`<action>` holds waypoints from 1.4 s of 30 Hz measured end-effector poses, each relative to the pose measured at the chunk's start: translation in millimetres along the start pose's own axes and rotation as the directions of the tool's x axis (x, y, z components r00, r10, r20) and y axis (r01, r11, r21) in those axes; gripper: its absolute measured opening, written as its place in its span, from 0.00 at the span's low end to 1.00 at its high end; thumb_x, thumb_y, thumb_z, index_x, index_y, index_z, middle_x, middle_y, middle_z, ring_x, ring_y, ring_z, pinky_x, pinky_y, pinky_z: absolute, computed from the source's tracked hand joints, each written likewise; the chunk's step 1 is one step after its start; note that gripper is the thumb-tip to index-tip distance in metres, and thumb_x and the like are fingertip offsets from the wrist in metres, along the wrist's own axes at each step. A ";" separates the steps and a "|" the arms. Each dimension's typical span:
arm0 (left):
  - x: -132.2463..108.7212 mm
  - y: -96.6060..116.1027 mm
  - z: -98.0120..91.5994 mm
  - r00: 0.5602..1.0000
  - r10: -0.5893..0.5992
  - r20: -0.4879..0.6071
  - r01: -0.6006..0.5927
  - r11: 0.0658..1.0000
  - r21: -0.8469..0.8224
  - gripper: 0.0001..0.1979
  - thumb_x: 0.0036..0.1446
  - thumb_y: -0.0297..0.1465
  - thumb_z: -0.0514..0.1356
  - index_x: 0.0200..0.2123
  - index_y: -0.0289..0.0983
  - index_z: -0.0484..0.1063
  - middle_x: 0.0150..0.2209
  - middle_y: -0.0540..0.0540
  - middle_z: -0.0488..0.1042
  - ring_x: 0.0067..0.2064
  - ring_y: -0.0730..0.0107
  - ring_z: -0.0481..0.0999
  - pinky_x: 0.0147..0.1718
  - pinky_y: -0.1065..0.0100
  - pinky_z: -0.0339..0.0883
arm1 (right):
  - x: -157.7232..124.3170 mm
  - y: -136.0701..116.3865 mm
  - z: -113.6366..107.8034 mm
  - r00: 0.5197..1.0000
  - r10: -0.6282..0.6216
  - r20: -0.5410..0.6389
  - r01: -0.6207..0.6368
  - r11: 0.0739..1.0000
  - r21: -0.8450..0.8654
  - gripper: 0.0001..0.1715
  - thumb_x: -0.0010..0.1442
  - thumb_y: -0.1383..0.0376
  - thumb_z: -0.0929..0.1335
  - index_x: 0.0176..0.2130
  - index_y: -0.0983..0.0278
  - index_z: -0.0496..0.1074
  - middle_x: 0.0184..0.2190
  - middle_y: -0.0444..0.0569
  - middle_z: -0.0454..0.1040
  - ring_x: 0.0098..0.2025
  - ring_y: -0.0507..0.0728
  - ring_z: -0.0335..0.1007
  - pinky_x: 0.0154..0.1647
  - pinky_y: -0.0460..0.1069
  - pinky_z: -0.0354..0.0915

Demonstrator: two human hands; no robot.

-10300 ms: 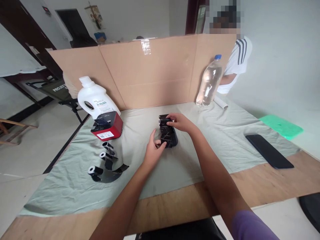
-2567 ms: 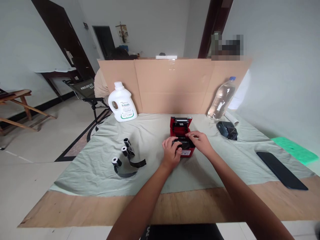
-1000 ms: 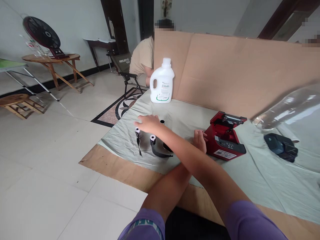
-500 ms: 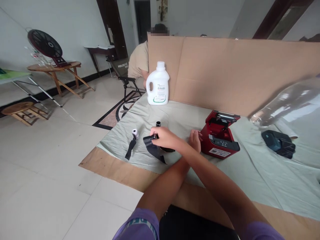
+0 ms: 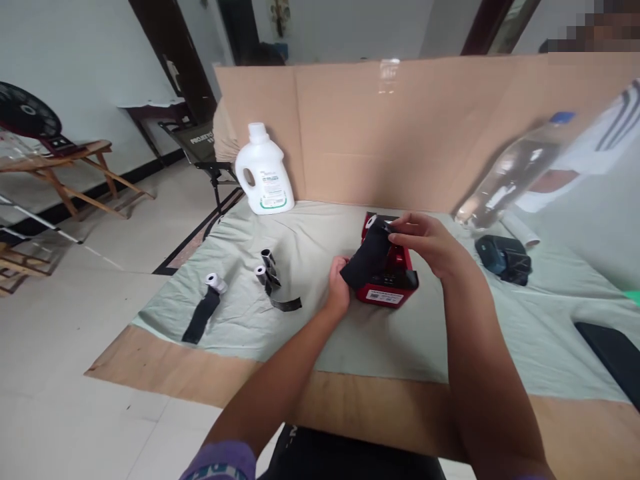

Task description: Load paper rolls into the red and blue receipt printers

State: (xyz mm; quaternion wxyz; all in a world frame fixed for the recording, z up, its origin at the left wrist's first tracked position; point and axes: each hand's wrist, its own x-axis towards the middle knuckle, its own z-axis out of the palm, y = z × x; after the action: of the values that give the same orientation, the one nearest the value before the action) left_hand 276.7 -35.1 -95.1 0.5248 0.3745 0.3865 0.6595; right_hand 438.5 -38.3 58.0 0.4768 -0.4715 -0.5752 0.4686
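While left hand (image 5: 339,291) and right hand (image 5: 425,243) pinch black ribbon (image 5: 369,259) | printer (image 5: 399,280) label unreadable | chair (image 5: 200,143) reads "PROJE"

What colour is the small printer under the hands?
The printer is red with a black panel; head view.

Mostly hidden behind the black ribbon roll (image 5: 373,257) and right hand (image 5: 430,243): red label printer (image 5: 406,297) (sticker print too small to read). Cut off at lower right: black phone (image 5: 609,355). Cut off at upper left: fan (image 5: 24,115). Blurred at right: water bottle (image 5: 510,177).
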 end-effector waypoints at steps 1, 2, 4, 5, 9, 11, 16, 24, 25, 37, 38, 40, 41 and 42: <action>-1.9 0.3 -1.2 0.999 0.021 0.024 -0.022 0.999 0.027 0.16 0.65 0.44 0.53 0.35 0.38 0.69 0.32 0.48 0.71 0.35 0.68 0.69 0.39 0.66 0.67 | -0.1 3.4 -10.6 1.000 0.021 0.007 -0.021 0.998 -0.063 0.21 0.42 0.58 0.79 0.33 0.61 0.70 0.33 0.48 0.78 0.34 0.57 0.74 0.36 0.53 0.67; -4.1 0.9 -2.4 0.997 0.062 0.056 -0.065 0.995 0.071 0.16 0.65 0.45 0.52 0.36 0.39 0.69 0.33 0.48 0.70 0.35 0.68 0.70 0.39 0.65 0.67 | 0.1 6.8 -19.6 0.999 0.037 0.028 -0.033 0.991 -0.130 0.20 0.44 0.59 0.78 0.33 0.61 0.70 0.33 0.48 0.78 0.34 0.57 0.73 0.36 0.52 0.67; -8.9 3.4 -4.8 0.970 0.191 0.149 -0.219 0.955 0.201 0.18 0.66 0.46 0.50 0.40 0.39 0.70 0.36 0.46 0.71 0.38 0.66 0.71 0.41 0.64 0.68 | 1.3 13.3 -31.9 0.994 0.066 0.082 -0.042 0.962 -0.271 0.16 0.46 0.61 0.76 0.33 0.61 0.70 0.31 0.47 0.77 0.33 0.56 0.72 0.35 0.51 0.65; -11.5 5.1 -6.0 0.942 0.264 0.206 -0.314 0.909 0.274 0.19 0.66 0.46 0.48 0.42 0.39 0.71 0.39 0.45 0.71 0.40 0.65 0.72 0.43 0.63 0.68 | 2.5 16.3 -35.1 0.990 0.086 0.108 -0.045 0.940 -0.338 0.14 0.47 0.62 0.75 0.32 0.61 0.69 0.29 0.46 0.76 0.32 0.56 0.71 0.33 0.50 0.65; -20.5 12.0 -8.4 0.825 0.422 0.376 -0.563 0.669 0.486 0.22 0.67 0.47 0.46 0.50 0.39 0.71 0.49 0.40 0.68 0.52 0.58 0.69 0.53 0.57 0.66 | 9.4 28.3 -32.4 0.977 0.160 0.144 -0.058 0.841 -0.538 0.09 0.50 0.68 0.71 0.32 0.61 0.66 0.26 0.42 0.72 0.27 0.53 0.67 0.29 0.48 0.61; -23.5 14.0 -8.3 0.792 0.439 0.424 -0.610 0.580 0.540 0.22 0.67 0.46 0.48 0.51 0.39 0.71 0.51 0.39 0.67 0.55 0.57 0.67 0.55 0.56 0.65 | 12.7 34.4 -26.5 0.981 0.139 0.136 -0.026 0.787 -0.616 0.09 0.50 0.70 0.70 0.33 0.62 0.67 0.30 0.44 0.74 0.31 0.54 0.68 0.32 0.48 0.61; -25.4 14.2 -7.7 0.758 0.447 0.475 -0.651 0.476 0.592 0.19 0.66 0.43 0.51 0.49 0.39 0.73 0.53 0.38 0.64 0.56 0.55 0.65 0.54 0.55 0.64 | 15.5 44.1 -16.0 0.990 0.119 0.077 -0.020 0.654 -0.756 0.11 0.50 0.71 0.70 0.36 0.63 0.69 0.38 0.47 0.76 0.38 0.56 0.70 0.36 0.48 0.60; -25.8 15.0 -11.1 0.737 0.434 0.518 -0.676 0.465 0.572 0.18 0.63 0.32 0.49 0.48 0.41 0.75 0.56 0.40 0.63 0.58 0.55 0.62 0.54 0.55 0.63 | 7.7 35.4 -7.8 0.984 0.176 0.025 -0.066 0.492 -0.868 0.16 0.53 0.72 0.68 0.44 0.61 0.72 0.46 0.50 0.78 0.46 0.61 0.71 0.42 0.51 0.60; -26.2 15.5 -11.1 0.730 0.433 0.530 -0.684 0.461 0.566 0.18 0.60 0.31 0.50 0.48 0.41 0.76 0.56 0.40 0.63 0.58 0.55 0.62 0.54 0.55 0.63 | 6.0 32.8 -6.8 0.983 0.182 0.021 -0.068 0.468 -0.881 0.17 0.54 0.72 0.67 0.45 0.61 0.72 0.47 0.50 0.78 0.47 0.62 0.71 0.43 0.52 0.60; -26.9 12.6 -5.6 0.647 0.451 0.615 -0.760 0.323 0.564 0.16 0.54 0.31 0.59 0.46 0.42 0.78 0.58 0.39 0.62 0.59 0.53 0.62 0.58 0.51 0.61 | 11.6 43.6 9.9 0.983 0.179 -0.032 -0.084 0.288 -0.954 0.19 0.56 0.72 0.66 0.47 0.65 0.74 0.47 0.59 0.78 0.56 0.71 0.65 0.52 0.59 0.59; -26.6 12.4 -5.5 0.638 0.462 0.616 -0.768 0.321 0.554 0.14 0.55 0.31 0.59 0.45 0.42 0.79 0.58 0.39 0.63 0.59 0.53 0.62 0.58 0.50 0.60 | 11.7 43.2 8.6 0.984 0.177 -0.034 -0.087 0.305 -0.948 0.18 0.56 0.70 0.67 0.47 0.64 0.74 0.47 0.58 0.78 0.56 0.70 0.65 0.52 0.59 0.59; -26.3 12.7 -5.2 0.622 0.486 0.614 -0.781 0.322 0.536 0.12 0.58 0.32 0.60 0.44 0.43 0.79 0.57 0.40 0.63 0.58 0.54 0.63 0.58 0.51 0.60 | 10.1 39.0 2.5 0.984 0.173 -0.026 -0.093 0.389 -0.917 0.15 0.57 0.65 0.68 0.45 0.63 0.75 0.47 0.56 0.78 0.54 0.68 0.67 0.50 0.57 0.61; -26.3 13.1 -5.0 0.618 0.496 0.609 -0.783 0.325 0.530 0.11 0.59 0.32 0.60 0.44 0.43 0.80 0.57 0.40 0.64 0.58 0.55 0.63 0.58 0.51 0.60 | 8.8 35.9 -2.1 0.985 0.174 -0.019 -0.097 0.449 -0.888 0.13 0.57 0.62 0.69 0.43 0.62 0.75 0.45 0.54 0.78 0.51 0.67 0.70 0.48 0.56 0.62; -26.3 13.5 -4.8 0.616 0.508 0.603 -0.785 0.326 0.527 0.11 0.60 0.32 0.60 0.43 0.43 0.80 0.57 0.40 0.64 0.57 0.55 0.64 0.58 0.51 0.60 | 7.5 32.6 -7.4 0.985 0.174 -0.020 -0.107 0.507 -0.855 0.12 0.58 0.59 0.69 0.41 0.62 0.75 0.42 0.53 0.79 0.47 0.65 0.72 0.45 0.54 0.63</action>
State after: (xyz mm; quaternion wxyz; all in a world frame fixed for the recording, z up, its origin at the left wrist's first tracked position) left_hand 271.4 -63.6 -87.2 0.0598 0.7832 0.3428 0.5153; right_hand 448.1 -26.4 27.4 0.1251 -0.6730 -0.7066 0.1794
